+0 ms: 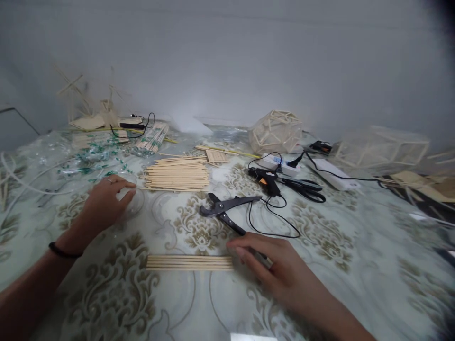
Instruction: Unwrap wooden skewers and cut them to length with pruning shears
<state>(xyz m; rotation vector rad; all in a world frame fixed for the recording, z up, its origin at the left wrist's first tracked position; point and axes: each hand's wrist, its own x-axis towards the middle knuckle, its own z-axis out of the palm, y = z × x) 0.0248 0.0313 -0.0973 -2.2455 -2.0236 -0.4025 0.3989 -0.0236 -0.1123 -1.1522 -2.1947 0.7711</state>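
Note:
Several thin wooden sticks [188,262] lie side by side near the front of the patterned tablecloth. My right hand [272,260] is at their right end, thumb and index finger apart, over the lower handle of the black cutter [222,207]. The cutter lies with its jaws to the left and its handles spread. My left hand [108,201] hovers at the left of a large pile of sticks [177,174], thumb and index finger apart, with nothing seen between them.
Behind the cutter lie a black glue gun [266,177], scissors [307,188] and a white power strip [280,165]. Stick frames [275,131] stand at the back. Clear plastic wrappers [92,158] cover the back left. A thin cable loops right of the cutter.

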